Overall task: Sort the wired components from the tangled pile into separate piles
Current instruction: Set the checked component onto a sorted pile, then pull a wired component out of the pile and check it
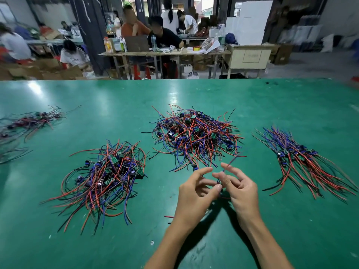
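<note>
A thin wire [226, 169] is pinched between the thumb and fingers of the right hand [240, 188] and touched by the curled fingers of the left hand [194, 193], above the near edge of the green desk [272, 105]. The big tangled pile [194, 134] lies in the middle. One sorted pile [104, 177] lies to the left, another pile [303, 162] near the right edge.

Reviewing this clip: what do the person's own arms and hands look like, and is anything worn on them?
Two bare forearms enter from the bottom edge, ending in the left hand and the right hand. No sleeves reach the visible part of either arm, and there are no gloves. No watch, ring, bracelet or wrist strap shows on either one. The nails look short and unpainted.
</note>
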A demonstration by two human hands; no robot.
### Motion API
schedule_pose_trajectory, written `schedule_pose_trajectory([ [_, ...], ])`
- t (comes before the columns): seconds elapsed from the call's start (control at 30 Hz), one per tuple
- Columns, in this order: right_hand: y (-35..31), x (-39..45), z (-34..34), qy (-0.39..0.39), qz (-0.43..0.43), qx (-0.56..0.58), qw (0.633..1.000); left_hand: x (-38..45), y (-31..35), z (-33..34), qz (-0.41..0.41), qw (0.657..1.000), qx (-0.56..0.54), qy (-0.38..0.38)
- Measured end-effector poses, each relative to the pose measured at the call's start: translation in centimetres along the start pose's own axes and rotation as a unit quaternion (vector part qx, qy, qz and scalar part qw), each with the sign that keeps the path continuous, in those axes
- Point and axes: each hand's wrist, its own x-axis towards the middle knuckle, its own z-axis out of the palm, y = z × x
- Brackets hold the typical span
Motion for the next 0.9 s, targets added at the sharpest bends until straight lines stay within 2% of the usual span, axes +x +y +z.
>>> schedule_pose_trajectory([
  [0.13, 0.2, 0.1, 0.1, 0.009, -0.037, -0.084, 0.996, 0.3, 0.4, 0.1, -0.113, 0.989, -0.09, -0.012],
  [0.23, 0.1, 0.1, -0.1, 0.01, -0.044, -0.1, 0.994, 0.2, 0.8, -0.3, -0.153, 0.983, -0.095, -0.025],
  [0.33, 0.3, 0.0, 0.2, -0.015, -0.041, -0.093, 0.995, -0.1, 1.0, -0.2, -0.154, 0.982, -0.103, -0.032],
  [0.43, 1.1, -0.1, 0.3, -0.068, -0.053, -0.177, 0.98, 0.1, 0.9, -0.4, -0.15, 0.983, -0.103, -0.01],
  [0.5, 1.2, -0.3, 0.4, -0.083, -0.04, -0.182, 0.979, 0.1, 0.8, -0.5, -0.152, 0.984, -0.091, -0.015],
  [0.67, 1.5, 0.1, 0.4, -0.054, -0.011, -0.147, 0.988, 0.2, 0.7, -0.5, -0.132, 0.989, -0.028, -0.055],
  [0.9, 0.9, 1.0, 0.7, 0.025, -0.002, -0.063, 0.998, 0.3, 1.3, -1.2, -0.143, 0.983, -0.013, -0.11],
])
